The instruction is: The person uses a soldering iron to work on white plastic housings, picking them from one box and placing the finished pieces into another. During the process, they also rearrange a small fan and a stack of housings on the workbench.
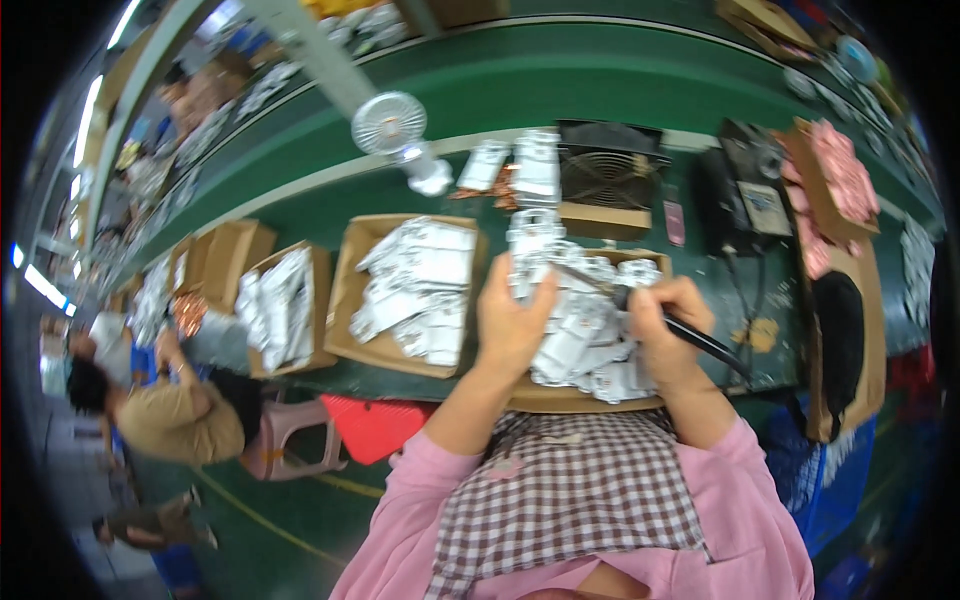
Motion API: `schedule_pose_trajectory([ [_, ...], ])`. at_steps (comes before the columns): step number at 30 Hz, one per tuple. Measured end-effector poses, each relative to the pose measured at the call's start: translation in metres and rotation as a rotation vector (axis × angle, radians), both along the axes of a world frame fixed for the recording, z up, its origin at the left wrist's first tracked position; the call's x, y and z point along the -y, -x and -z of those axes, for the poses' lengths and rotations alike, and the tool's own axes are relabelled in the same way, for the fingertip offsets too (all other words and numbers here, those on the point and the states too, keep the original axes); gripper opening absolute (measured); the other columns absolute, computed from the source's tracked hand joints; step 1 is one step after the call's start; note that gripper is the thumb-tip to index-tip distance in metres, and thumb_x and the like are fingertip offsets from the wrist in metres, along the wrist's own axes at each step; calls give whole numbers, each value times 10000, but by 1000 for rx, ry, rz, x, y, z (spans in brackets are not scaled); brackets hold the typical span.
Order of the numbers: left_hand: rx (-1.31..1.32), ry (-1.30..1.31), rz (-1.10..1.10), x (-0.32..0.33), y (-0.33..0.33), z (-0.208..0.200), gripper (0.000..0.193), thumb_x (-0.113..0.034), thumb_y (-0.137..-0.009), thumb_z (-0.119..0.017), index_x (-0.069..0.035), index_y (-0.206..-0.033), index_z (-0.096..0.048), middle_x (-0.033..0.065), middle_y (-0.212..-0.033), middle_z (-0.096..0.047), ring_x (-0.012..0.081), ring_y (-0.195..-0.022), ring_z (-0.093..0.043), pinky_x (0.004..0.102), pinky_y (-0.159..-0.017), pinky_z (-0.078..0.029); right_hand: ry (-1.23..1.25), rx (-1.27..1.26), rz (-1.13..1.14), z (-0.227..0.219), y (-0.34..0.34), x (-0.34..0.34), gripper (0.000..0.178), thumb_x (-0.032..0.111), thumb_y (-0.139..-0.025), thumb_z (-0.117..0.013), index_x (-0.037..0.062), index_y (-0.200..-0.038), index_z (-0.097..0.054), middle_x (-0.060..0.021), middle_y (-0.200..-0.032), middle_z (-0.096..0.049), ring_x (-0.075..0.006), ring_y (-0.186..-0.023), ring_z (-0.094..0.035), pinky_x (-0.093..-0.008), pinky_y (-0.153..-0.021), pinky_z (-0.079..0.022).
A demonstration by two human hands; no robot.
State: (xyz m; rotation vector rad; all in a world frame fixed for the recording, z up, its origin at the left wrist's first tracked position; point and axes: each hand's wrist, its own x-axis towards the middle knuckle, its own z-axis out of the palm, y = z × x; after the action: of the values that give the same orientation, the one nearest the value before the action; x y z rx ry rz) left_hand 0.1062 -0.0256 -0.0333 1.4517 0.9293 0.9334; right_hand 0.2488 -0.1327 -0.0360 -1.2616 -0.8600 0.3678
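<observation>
1. The left hand (512,325) is pinching a white plastic housing (535,235) between thumb and fingers, its long axis running toward the bench's (315,205) far edge.
2. Over a carton (590,404) at the near edge, the right hand (662,335), closed around a black-handled soldering iron (702,343), is slanting the tip leftward; contact I cannot tell.

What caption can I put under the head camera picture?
Left hand holding a white part, right hand gripping a black-handled tool.
</observation>
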Motion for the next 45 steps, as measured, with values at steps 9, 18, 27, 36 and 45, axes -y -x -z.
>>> schedule_pose_trajectory([
  [9, 85, -27, 10, -1, 4, -2, 435, -67, -816, -679, 3, -1190, -468, 65, -1036, -599, 103, -920, -570, 254, -817, -467, -187, -76, 6, -3, 1, 3, 177, 80, -894, -550, 55, -760, -438, -54, -619, -488, -96, -488, -437, -212, -457, -372],
  [18, 411, 25, 22, 4, 7, 14, 438, -19, -951, -422, -15, -1343, -226, 147, -1062, -582, 129, -767, -572, 252, -715, -493, -235, -48, -30, 0, -5, 10, 172, 100, -880, -578, 61, -773, -449, -57, -632, -494, -101, -507, -452, -212, -471, -375],
  [27, 355, 176, 63, -1, 5, -1, 269, -110, -957, -491, -15, -1205, -450, 87, -854, -636, 103, -615, -590, 211, -516, -486, -162, -16, -134, -3, 0, 5, 138, 8, -842, -646, 23, -812, -511, -66, -700, -590, -92, -595, -517, -244, -542, -423],
  [36, 240, 105, 9, 5, 1, -1, 245, -35, -938, -508, 24, -1175, -512, 75, -950, -643, 120, -710, -641, 243, -628, -531, -73, 47, -100, -10, 2, 4, 155, 53, -838, -685, 23, -753, -560, -43, -646, -606, -50, -536, -510, -214, -475, -401],
  [45, 197, 37, -3, 5, 0, 2, 246, -29, -932, -506, 29, -1171, -514, 74, -928, -647, 117, -718, -634, 239, -639, -525, -52, 81, -90, -10, 2, 1, 169, 79, -842, -689, 16, -743, -567, -18, -617, -595, -36, -519, -498, -211, -460, -390],
])
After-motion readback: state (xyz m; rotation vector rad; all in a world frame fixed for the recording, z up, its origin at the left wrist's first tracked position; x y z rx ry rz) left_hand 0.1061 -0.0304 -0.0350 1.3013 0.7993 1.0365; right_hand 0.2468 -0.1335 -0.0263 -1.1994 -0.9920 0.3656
